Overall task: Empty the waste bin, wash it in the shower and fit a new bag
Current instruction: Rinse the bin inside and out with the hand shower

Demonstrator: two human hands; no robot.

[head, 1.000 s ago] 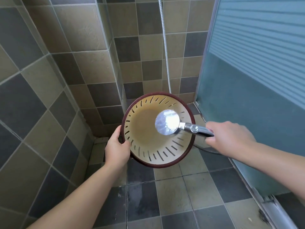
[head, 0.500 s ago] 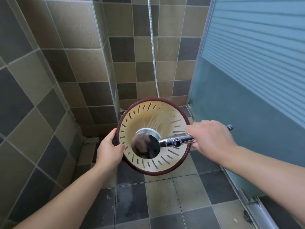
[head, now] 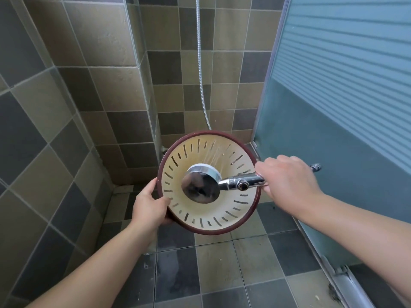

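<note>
The left hand (head: 149, 202) grips the left rim of the waste bin (head: 209, 215), fingers curled round the dark red edge, holding it above the tiled floor (head: 222, 274) in the middle of the shower with its cream, slotted inside tipped toward the camera. The right hand (head: 287, 177) is closed around the handle of the chrome shower head (head: 201, 184), held over the mouth of the bin. Fine water streaks spray across the far inner wall. The hose (head: 201, 63) hangs down the far wall, glass door (head: 344, 107) on the right.
</note>
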